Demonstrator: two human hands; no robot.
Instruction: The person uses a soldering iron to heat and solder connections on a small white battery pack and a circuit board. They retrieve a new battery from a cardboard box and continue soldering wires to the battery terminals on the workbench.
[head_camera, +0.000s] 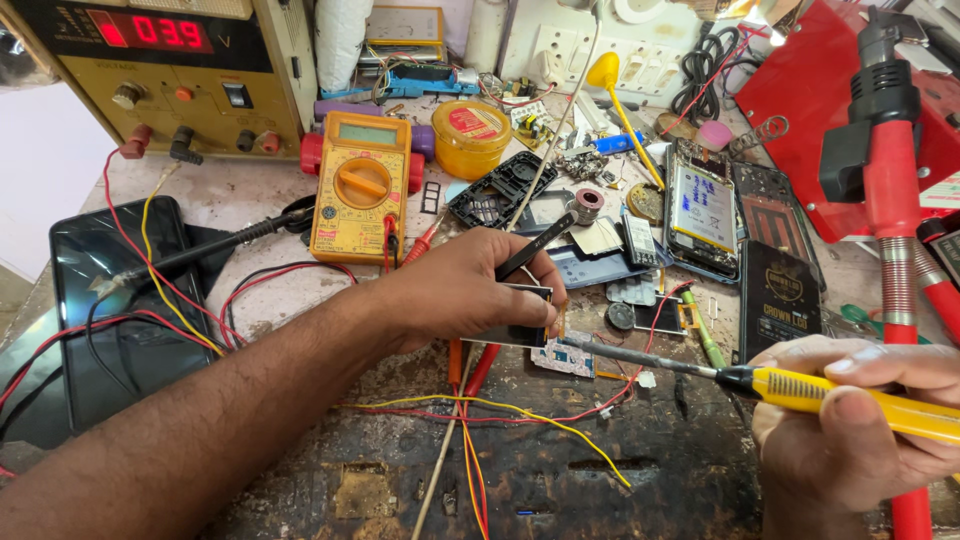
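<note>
The left hand (470, 290) is closing around black tweezers (535, 245) and is pressing down on a small display module (520, 315), which is lying on the worn dark mat (620, 470) at the bench centre. The right hand (850, 420) is gripping a yellow-handled soldering iron (850, 392), whose metal tip is reaching left to touch a small circuit board (565, 358) just beside the module. Red and yellow wires (480, 410) are trailing beneath both. Farther out, an orange multimeter (360, 185) is standing behind the left hand, with a bench power supply (170, 70) at the rear left and opened phones (705, 210) lying to the right
</note>
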